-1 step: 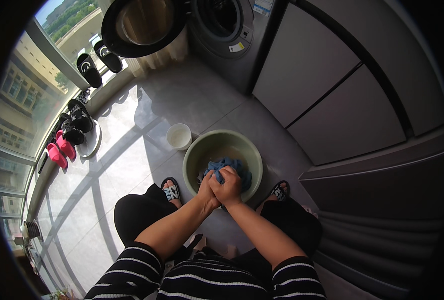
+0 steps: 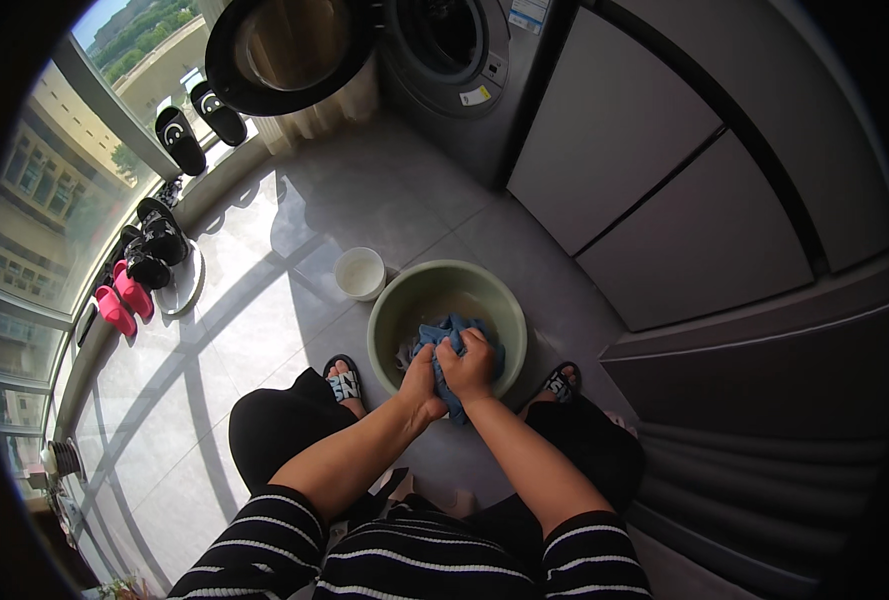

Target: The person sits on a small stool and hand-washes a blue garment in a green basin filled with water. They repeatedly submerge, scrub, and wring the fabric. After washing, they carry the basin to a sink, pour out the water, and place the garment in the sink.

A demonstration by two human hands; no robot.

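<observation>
A blue wet-looking cloth [image 2: 442, 330] lies bunched in a round pale green basin [image 2: 388, 308] on the floor between my feet. My left hand [image 2: 420, 385] presses against the cloth's left side, its fingers partly hidden. Just to the right, my right hand [image 2: 469, 362] is closed in a fist round a bunch of the cloth. Part of the cloth shows between my wrists, near the basin's front rim. A greyish piece of fabric [image 2: 404, 353] peeks out left of my hands. Some cloudy water seems to lie in the basin.
A white bowl [image 2: 360, 274] with pale contents stands left of the basin. Ahead is a washing machine [image 2: 464, 110] with its round door [image 2: 289, 50] swung open. Grey cabinets [image 2: 654, 200] rise at right. Pink slippers [image 2: 116, 312] and black sandals [image 2: 162, 232] line the window at left.
My hands were clasped close together over the cloth. Now they are slightly apart, the right one higher and to the right, with more cloth showing between them.
</observation>
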